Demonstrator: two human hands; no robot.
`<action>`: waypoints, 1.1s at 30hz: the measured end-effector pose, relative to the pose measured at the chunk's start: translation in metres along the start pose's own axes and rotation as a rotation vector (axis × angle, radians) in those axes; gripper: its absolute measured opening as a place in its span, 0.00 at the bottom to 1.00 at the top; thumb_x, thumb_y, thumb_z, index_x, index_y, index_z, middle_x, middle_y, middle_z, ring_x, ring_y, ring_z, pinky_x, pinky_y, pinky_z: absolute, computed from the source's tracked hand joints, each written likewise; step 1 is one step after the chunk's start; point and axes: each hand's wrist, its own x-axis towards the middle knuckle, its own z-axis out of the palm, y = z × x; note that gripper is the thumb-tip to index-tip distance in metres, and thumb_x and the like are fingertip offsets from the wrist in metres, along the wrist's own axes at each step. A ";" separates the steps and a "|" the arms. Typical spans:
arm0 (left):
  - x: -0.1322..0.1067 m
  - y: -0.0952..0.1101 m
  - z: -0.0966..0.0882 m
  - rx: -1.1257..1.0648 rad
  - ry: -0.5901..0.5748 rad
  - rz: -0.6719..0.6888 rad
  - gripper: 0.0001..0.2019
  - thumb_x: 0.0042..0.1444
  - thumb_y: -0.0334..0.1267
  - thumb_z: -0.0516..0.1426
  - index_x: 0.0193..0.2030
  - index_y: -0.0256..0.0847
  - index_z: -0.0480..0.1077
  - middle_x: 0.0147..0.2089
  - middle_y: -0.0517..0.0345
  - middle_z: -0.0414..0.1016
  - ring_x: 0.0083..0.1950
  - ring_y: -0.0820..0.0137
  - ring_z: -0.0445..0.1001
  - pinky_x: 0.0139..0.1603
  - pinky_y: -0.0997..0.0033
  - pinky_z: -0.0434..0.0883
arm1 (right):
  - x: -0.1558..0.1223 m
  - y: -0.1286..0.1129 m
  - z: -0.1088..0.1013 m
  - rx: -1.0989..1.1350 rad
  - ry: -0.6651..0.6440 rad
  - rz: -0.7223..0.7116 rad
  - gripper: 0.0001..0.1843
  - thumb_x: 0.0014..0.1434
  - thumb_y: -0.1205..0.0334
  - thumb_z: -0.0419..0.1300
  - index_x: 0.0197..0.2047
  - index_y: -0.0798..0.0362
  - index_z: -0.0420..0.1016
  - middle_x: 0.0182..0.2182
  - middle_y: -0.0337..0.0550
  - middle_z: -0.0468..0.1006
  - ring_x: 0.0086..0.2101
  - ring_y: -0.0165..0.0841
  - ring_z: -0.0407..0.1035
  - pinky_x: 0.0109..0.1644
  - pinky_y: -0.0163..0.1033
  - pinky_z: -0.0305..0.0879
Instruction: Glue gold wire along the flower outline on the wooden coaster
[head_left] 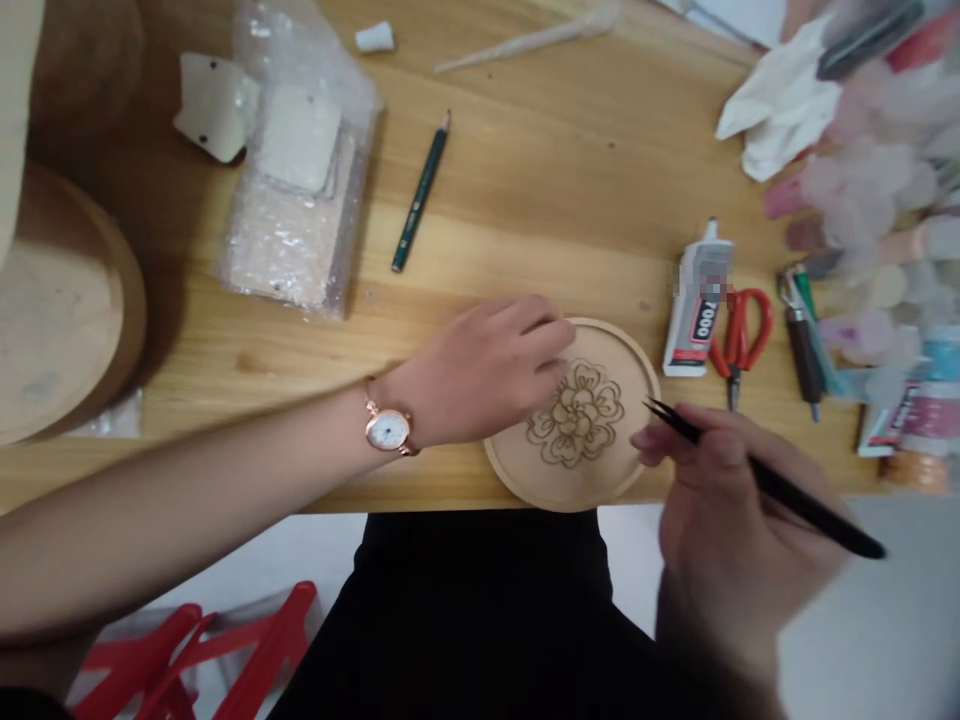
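A round wooden coaster (592, 470) with a flower outline drawn on it lies at the table's near edge. My left hand (480, 370), with a watch on its wrist, rests on the coaster's left rim, fingers curled over it. My right hand (731, 540) hovers at the coaster's right side, fingers pinched on black tweezers (772, 485). The tweezer tips point at the coaster's right rim, just above it.
A white glue tube (697, 305), red scissors (739, 335) and pens lie to the right. A green pencil (420, 195), a bubble-wrap packet (296, 200) and a round wooden board (52, 310) sit to the left. Crumpled tissue (780, 100) and blurred pastel items fill the far right.
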 end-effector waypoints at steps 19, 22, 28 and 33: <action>0.005 0.009 -0.008 -0.041 0.065 -0.068 0.13 0.65 0.29 0.49 0.39 0.32 0.76 0.43 0.51 0.78 0.49 0.59 0.76 0.44 0.61 0.77 | 0.003 -0.003 0.036 -0.401 0.064 -0.220 0.09 0.54 0.73 0.63 0.41 0.57 0.76 0.36 0.43 0.82 0.38 0.29 0.76 0.48 0.35 0.73; 0.005 0.009 -0.008 -0.044 0.054 -0.070 0.12 0.65 0.30 0.50 0.39 0.32 0.76 0.43 0.52 0.79 0.49 0.59 0.76 0.44 0.62 0.77 | 0.004 -0.002 0.035 -0.445 0.051 -0.234 0.09 0.54 0.73 0.63 0.40 0.57 0.76 0.36 0.44 0.82 0.39 0.29 0.76 0.48 0.34 0.74; 0.006 0.010 -0.007 -0.042 0.058 -0.079 0.12 0.65 0.31 0.51 0.40 0.33 0.76 0.43 0.53 0.79 0.49 0.58 0.77 0.43 0.62 0.77 | 0.003 -0.003 0.035 -0.411 0.053 -0.246 0.11 0.53 0.75 0.63 0.40 0.57 0.77 0.36 0.44 0.82 0.38 0.30 0.76 0.47 0.36 0.74; 0.005 0.010 -0.007 -0.048 0.063 -0.091 0.11 0.64 0.31 0.52 0.40 0.33 0.76 0.43 0.54 0.79 0.49 0.59 0.77 0.43 0.63 0.77 | 0.004 -0.001 0.038 -0.417 0.049 -0.240 0.10 0.53 0.75 0.63 0.39 0.59 0.77 0.36 0.45 0.82 0.38 0.30 0.76 0.47 0.36 0.74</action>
